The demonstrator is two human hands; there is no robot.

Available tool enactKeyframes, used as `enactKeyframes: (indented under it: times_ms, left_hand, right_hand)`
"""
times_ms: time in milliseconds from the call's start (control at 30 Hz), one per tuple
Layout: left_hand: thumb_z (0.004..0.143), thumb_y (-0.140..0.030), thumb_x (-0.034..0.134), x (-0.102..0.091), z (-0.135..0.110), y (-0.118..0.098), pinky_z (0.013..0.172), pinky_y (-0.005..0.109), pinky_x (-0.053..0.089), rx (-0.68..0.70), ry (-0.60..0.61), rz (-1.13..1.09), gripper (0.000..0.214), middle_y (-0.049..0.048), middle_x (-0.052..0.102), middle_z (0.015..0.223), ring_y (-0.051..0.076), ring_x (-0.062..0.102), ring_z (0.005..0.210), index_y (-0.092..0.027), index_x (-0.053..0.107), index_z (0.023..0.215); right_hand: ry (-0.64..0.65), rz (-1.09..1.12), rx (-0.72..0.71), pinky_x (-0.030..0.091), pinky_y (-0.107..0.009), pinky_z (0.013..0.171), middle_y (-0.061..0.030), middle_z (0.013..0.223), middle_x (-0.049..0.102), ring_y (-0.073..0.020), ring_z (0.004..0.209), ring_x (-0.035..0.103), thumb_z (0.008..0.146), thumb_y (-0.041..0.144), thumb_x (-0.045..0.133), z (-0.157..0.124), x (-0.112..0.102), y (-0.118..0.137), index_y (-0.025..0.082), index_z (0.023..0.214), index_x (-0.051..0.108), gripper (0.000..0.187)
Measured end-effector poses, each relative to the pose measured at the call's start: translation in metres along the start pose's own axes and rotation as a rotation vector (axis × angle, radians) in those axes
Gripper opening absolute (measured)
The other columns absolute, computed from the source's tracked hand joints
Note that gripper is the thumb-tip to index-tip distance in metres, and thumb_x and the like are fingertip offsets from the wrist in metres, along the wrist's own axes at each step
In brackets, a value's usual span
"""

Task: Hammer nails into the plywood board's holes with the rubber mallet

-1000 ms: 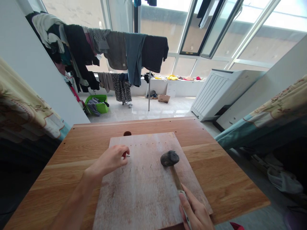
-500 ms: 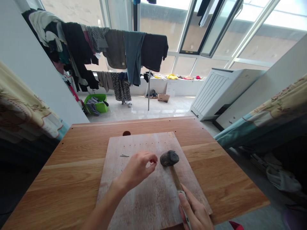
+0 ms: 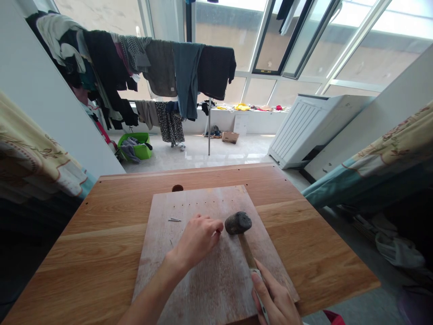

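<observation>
A pale worn board lies on a wooden table. My left hand rests on the board with its fingertips pinched together, just left of the black mallet head; what they pinch is too small to name. My right hand grips the mallet handle near the board's front edge, and the head rests on the board. Loose nails lie on the board to the left, and a row of small nail holes runs along its far part.
A round hole marks the tabletop behind the board. Beyond the table stand a rack of hanging clothes, a green basket and a white slatted unit. Patterned cloth flanks both sides.
My left hand moved right from the loose nails to beside the mallet head, fingers pinched, then settled lower onto the board. The right hand and mallet stayed put.
</observation>
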State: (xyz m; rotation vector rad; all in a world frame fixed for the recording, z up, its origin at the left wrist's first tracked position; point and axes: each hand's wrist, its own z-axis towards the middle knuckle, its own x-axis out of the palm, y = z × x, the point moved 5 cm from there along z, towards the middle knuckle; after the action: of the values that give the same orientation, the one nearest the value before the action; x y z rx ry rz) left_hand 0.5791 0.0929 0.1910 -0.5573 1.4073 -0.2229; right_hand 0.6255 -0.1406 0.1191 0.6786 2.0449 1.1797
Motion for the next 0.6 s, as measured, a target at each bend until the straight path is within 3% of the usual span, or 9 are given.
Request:
enactKeyframes:
  times_ms: [267,467,600]
  left_hand:
    - [0.089,-0.008,0.06,0.001,-0.001,0.004,0.082,0.035,0.044,0.007,0.003,-0.016,0.018,0.0002,0.076,0.081,0.019,0.068,0.08,-0.022,0.071,0.085]
    - [0.09,-0.01,0.063,-0.001,-0.001,0.004,0.086,0.036,0.046,0.003,-0.034,-0.067,0.017,0.0023,0.078,0.092,0.021,0.068,0.089,-0.023,0.074,0.087]
    - [0.088,-0.011,0.068,0.001,0.0,0.007,0.088,0.037,0.047,-0.036,-0.032,-0.09,0.014,0.0029,0.079,0.093,0.023,0.069,0.094,-0.022,0.077,0.087]
  right_hand:
    - [0.026,-0.021,-0.04,0.035,-0.019,0.032,0.0061,0.055,0.048,-0.0085,0.034,0.038,0.089,0.081,0.05,0.0,-0.001,0.008,0.014,0.134,0.066,0.083]
    - [0.001,0.006,-0.013,0.032,-0.02,0.032,0.006,0.055,0.05,-0.0085,0.034,0.038,0.086,0.083,0.053,-0.001,0.0,0.01,0.014,0.135,0.065,0.085]
    - [-0.02,0.01,0.008,0.037,-0.021,0.036,0.0048,0.05,0.052,-0.0128,0.039,0.049,0.086,0.085,0.049,-0.01,-0.007,0.011,0.01,0.139,0.062,0.092]
